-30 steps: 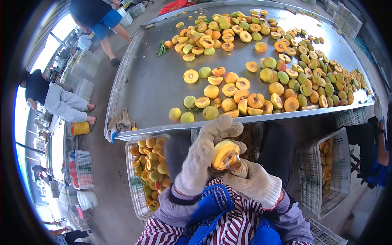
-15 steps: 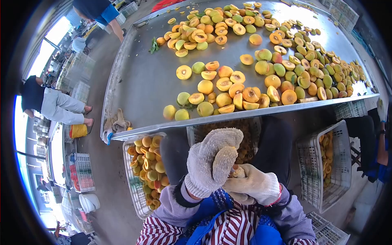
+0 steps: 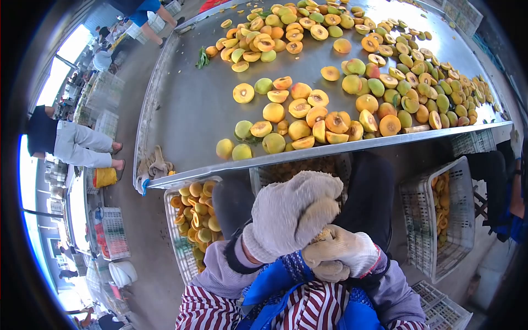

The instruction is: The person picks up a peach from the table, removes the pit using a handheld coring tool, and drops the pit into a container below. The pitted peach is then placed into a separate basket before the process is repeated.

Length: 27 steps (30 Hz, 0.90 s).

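Note:
Both of my hands wear off-white fabric gloves and meet above my lap. My left hand (image 3: 297,214) is bent over with its fingers pressed together, its fingertips hidden close to the right hand. My right hand (image 3: 338,253) is closed around a small brownish-yellow thing (image 3: 323,235) that shows only in part between the gloves; I cannot make out what it is. Ahead, a metal table (image 3: 192,110) bears many halved and whole orange-green fruits (image 3: 273,113). Below its edge, at my left, stands a crate (image 3: 177,234) of halved fruits.
Spare gloves (image 3: 157,165) lie on the table's left corner. Another crate (image 3: 261,176) sits between my knees beneath the edge, and a tilted one (image 3: 459,220) stands at the right. A person in light trousers (image 3: 82,144) stands at the left; a co-worker's arm (image 3: 517,192) shows far right.
My left hand has swung a little to the right and bent further over the right hand. The view has shifted slightly. The person at the top left has moved a leg.

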Each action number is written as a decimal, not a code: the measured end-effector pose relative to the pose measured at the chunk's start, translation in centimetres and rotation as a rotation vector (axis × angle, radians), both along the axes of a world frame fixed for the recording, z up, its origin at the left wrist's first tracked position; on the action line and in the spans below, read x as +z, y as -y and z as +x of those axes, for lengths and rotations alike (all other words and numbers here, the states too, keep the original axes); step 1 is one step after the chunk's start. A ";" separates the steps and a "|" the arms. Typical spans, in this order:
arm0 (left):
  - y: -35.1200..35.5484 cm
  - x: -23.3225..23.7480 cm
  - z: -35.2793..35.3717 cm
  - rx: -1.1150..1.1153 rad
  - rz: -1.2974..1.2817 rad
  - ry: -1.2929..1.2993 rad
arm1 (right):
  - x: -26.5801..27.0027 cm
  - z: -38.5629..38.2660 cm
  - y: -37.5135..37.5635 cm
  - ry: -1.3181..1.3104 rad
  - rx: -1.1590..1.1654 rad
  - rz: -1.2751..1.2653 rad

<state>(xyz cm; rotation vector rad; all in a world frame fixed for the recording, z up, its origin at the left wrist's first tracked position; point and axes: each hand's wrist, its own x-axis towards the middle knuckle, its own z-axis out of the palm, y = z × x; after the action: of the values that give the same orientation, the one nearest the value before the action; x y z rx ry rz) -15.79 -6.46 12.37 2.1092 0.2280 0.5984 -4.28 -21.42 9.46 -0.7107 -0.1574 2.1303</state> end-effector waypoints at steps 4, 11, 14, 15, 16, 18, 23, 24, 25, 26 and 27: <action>-0.1 -1.6 0.3 -0.106 -0.035 0.194 | -2.2 -0.8 0.9 -0.330 -0.048 0.038; 3.3 -3.0 0.0 -0.046 -0.785 0.440 | -1.0 -1.1 0.7 -0.287 -0.088 0.066; 2.3 -2.0 0.1 -0.139 -1.251 0.159 | -1.6 -1.5 0.9 -0.353 -0.125 0.132; 2.5 -2.4 0.3 -0.138 -1.248 0.163 | -2.1 -1.8 1.0 -0.134 -0.059 0.113; 3.0 -3.1 0.7 -0.072 -1.414 0.182 | -2.6 -2.0 0.9 0.084 0.008 0.096; 2.1 -3.9 0.1 0.068 -1.476 0.143 | -3.7 -1.8 0.5 -0.653 0.076 -0.233; -6.7 -6.4 -10.2 0.784 0.065 -0.152 | -1.1 1.5 0.8 0.078 -0.134 -0.022; -7.3 -3.5 -10.7 0.967 0.078 -0.482 | -1.4 1.7 0.5 0.164 -0.103 -0.101; -9.3 -4.8 -12.9 0.909 0.439 -0.728 | -1.2 1.3 0.0 0.165 -0.096 -0.092; -10.0 -6.6 -14.0 0.930 0.718 -0.779 | -0.9 0.7 -0.9 0.304 -0.067 -0.127; -10.6 -6.8 -14.0 0.941 1.003 -0.821 | -0.6 0.2 -1.8 0.445 -0.043 -0.158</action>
<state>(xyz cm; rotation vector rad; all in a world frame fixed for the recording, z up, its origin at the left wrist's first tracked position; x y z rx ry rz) -29.82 4.12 5.54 3.0794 1.7499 0.3138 -4.09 -19.66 8.84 -1.2654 -0.2115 1.9296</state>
